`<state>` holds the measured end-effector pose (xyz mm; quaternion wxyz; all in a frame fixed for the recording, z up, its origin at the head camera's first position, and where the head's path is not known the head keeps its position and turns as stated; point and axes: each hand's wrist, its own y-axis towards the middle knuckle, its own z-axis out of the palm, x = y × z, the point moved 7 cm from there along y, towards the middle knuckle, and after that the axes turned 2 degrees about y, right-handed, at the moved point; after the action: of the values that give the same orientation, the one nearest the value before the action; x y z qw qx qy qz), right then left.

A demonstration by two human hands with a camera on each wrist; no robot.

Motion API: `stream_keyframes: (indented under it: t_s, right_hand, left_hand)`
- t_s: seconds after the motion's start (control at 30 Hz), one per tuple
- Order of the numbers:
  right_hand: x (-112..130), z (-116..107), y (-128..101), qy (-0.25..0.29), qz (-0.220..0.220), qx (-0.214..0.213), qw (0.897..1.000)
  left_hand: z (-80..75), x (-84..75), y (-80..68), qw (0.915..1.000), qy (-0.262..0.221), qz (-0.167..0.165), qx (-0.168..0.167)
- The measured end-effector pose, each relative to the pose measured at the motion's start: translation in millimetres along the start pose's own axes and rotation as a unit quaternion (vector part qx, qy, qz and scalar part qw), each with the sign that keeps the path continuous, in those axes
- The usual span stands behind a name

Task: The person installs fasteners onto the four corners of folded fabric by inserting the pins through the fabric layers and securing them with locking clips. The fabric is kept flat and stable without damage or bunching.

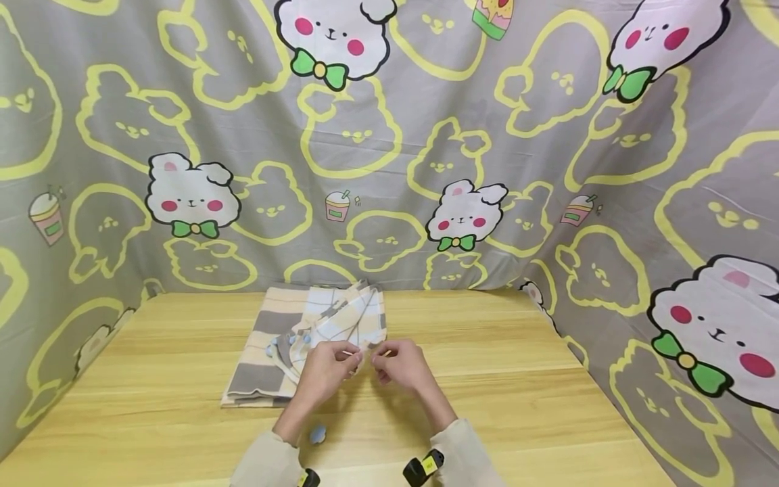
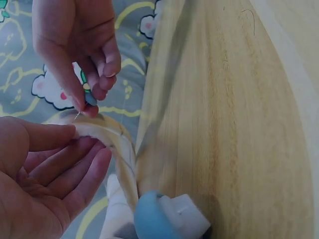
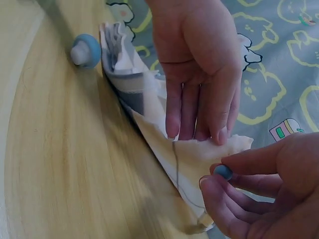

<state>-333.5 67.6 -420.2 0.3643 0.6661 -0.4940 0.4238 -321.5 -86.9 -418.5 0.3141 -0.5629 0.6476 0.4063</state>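
Well — cloth [image 1: 328, 321] and blue bead [image 3: 223, 173] in hands [image 1: 328, 365] [image 1: 398, 363]

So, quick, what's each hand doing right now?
Left hand: closed, fingers pinching the checked cloth.
Right hand: closed, fingers pinching a small blue piece.

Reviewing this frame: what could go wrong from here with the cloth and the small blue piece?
1. The small blue piece sits right at the fingertips of the right hand, so it might slip and drop.
2. Its thin shaft is close to where the left hand pinches the cloth; if pointed, which I can't tell, it could prick.
3. A loose blue-and-white piece lies beside the cloth and might get knocked.
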Motion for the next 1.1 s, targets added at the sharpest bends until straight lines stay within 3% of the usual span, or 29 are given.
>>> stream_keyframes:
  t_s: [0.37, 0.7, 1.1]
  right_hand:
    - [2.1, 6.1, 2.5, 0.017, 0.005, 0.007, 1.000]
    - [1.4, 9.4, 4.8, 0.019, 0.016, -0.004, 1.000]
    - [-6.5, 8.7, 3.8, 0.093, 0.034, 0.006, 0.995]
  left_hand:
    - [-1.3, 2.5, 0.2, 0.9999, -0.010, -0.011, -0.003]
    - [-2.0, -0.5, 0.0, 1.0000, 0.000, -0.002, -0.004]
    - [-0.3, -1.0, -0.1, 0.9996, -0.022, 0.007, -0.013]
